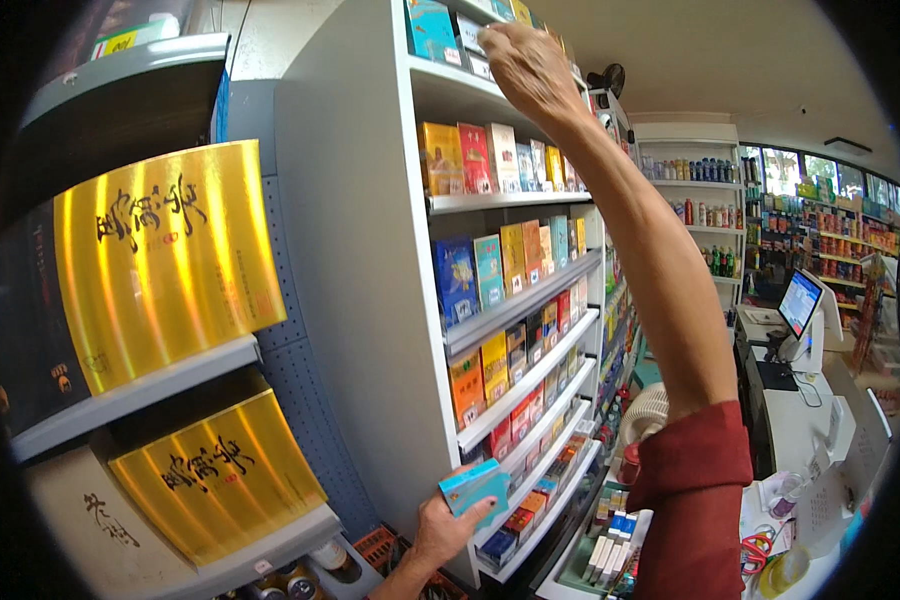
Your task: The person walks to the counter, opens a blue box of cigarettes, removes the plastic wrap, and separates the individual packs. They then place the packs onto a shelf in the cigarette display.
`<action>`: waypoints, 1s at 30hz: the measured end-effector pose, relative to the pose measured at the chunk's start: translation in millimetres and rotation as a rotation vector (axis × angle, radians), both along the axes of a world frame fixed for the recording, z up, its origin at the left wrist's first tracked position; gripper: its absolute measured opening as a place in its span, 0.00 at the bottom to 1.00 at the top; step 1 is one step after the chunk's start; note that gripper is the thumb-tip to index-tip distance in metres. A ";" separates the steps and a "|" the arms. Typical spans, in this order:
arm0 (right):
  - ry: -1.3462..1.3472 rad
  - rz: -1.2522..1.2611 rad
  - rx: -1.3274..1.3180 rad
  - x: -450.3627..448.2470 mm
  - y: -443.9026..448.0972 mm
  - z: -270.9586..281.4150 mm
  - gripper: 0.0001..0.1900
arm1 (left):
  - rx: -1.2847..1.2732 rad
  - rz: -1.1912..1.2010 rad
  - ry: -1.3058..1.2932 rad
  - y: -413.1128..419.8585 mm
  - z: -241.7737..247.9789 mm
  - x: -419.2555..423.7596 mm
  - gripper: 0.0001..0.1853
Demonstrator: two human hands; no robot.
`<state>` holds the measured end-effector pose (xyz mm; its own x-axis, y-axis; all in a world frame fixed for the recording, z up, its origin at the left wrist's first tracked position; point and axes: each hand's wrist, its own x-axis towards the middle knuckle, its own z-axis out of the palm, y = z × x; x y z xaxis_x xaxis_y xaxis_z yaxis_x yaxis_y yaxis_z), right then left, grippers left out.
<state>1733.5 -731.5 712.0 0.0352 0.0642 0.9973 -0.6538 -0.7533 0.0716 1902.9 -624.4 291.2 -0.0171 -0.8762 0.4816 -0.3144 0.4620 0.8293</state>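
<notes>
Low in front of the shelf unit, my left hand grips a turquoise cigarette pack, thumb across its face. My right hand is raised to the top shelf with bent fingers. Its fingertips meet the edge of a white pack; whether they hold anything is hidden by the hand. Left of that pack stands a larger turquoise pack with a price tag. The white cigarette shelf unit carries rows of upright packs, among them a blue pack and an orange pack.
Gold gift boxes fill a grey shelf at left. An orange plastic crate sits on the floor. At right, a counter bears a monitor, red-handled scissors and a tape roll. A pale fan stands beside the shelves.
</notes>
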 end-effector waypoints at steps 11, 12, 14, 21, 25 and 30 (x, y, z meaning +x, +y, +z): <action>0.586 0.298 0.633 -43.8 82.2 -271.9 0.20 | 0.006 -0.406 0.974 7.8 -15.0 3.7 0.36; 0.586 0.438 0.746 -49.2 91.8 -283.6 0.22 | 0.004 -0.435 1.023 13.2 -6.1 -0.2 0.38; 0.572 0.530 0.869 -55.3 90.1 -320.5 0.24 | -0.027 -0.474 1.109 27.5 19.7 -22.1 0.38; 0.412 0.867 0.948 -56.2 91.8 -361.2 0.18 | -0.078 -0.492 1.005 20.6 24.1 -39.0 0.28; 0.362 0.791 1.222 -69.9 85.2 -362.8 0.16 | -0.003 -0.539 1.009 10.2 22.8 -48.8 0.29; 0.109 0.853 1.187 -69.9 75.8 -379.1 0.17 | 0.099 -0.509 1.195 5.3 -1.3 -35.3 0.34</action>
<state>1663.7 -655.7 332.8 0.4854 -0.7351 0.4732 -0.0213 -0.5511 -0.8342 1867.6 -619.1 289.9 0.0359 -0.9309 0.3634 0.8287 0.2309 0.5098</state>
